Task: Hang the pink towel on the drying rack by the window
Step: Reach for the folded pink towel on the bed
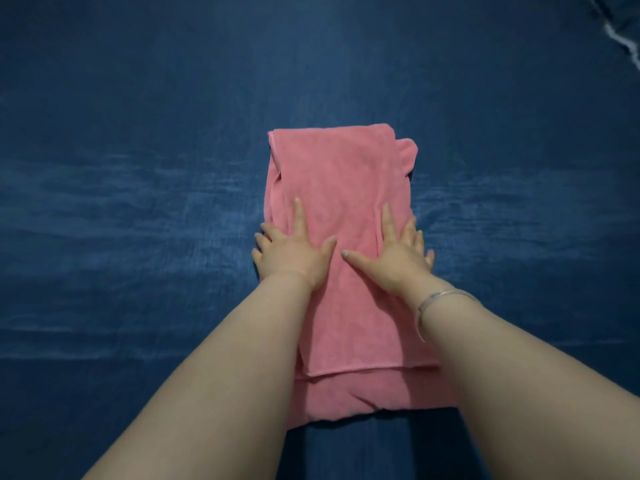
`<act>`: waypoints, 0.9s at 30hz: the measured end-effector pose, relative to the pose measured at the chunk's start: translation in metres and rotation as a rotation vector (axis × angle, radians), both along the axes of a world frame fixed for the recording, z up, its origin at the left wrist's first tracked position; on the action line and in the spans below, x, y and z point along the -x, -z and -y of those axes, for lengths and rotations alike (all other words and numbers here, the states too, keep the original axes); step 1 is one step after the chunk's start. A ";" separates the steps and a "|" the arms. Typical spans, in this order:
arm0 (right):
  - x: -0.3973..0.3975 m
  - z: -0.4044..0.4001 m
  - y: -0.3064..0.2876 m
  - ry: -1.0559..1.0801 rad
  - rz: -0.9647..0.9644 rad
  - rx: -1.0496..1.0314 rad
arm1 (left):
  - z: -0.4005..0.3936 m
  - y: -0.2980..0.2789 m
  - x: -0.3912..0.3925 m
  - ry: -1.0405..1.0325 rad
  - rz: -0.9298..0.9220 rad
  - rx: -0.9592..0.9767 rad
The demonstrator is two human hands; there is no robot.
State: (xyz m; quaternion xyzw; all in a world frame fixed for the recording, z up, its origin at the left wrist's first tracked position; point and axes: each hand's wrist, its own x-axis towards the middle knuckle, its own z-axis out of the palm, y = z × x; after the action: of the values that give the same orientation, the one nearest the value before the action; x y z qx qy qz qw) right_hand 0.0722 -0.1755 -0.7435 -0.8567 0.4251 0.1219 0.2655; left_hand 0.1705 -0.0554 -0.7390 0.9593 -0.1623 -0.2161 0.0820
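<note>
One pink towel (pixel 337 174) lies folded into a long strip on a dark blue sheet (pixel 138 133), its length running away from the person. The folding is loose: layers overlap unevenly, with a stitched hem crossing the near part and a lower layer sticking out past it at the near end. At the far right corner another layer pokes out to the side.

Both hands lie flat on the middle of the towel, palms down, holding nothing. The left hand (pixel 294 252) rests on the towel's left edge, its forefinger stretched straight along the cloth and its outer fingers reaching over the edge toward the sheet. The right hand (pixel 394 259) rests near the right edge, fingers straight and spread, thumb pointing inward toward the left thumb; the two thumbs are close but apart. Its outer fingers reach the towel's right edge.

Both forearms are bare and come in from the bottom of the view, crossing over the towel's near corners. A thin pale bracelet (pixel 433 301) circles the right wrist.

The blue sheet fills nearly the whole view around the towel and shows faint wrinkles running left to right. In the top right corner a crumpled fold of dark cloth with a pale edge (pixel 623 36) shows; what it is cannot be told.
</note>
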 end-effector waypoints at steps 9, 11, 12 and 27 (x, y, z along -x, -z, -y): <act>0.003 -0.021 0.000 -0.080 0.250 0.150 | 0.000 0.008 0.019 0.039 0.109 0.229; 0.003 -0.026 -0.006 -0.108 0.249 0.167 | -0.006 0.002 0.019 0.057 0.072 0.255; 0.004 -0.028 -0.008 -0.116 0.249 0.187 | -0.008 -0.001 0.020 0.073 0.078 0.254; -0.052 -0.086 -0.175 -0.263 0.394 0.322 | -0.067 -0.174 -0.024 -0.037 0.224 0.290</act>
State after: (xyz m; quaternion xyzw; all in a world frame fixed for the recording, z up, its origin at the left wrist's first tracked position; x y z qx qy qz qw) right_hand 0.1242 -0.0893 -0.5688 -0.9428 0.2642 -0.0826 0.1856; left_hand 0.1941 0.0118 -0.5654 0.9583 -0.1824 -0.0808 0.2047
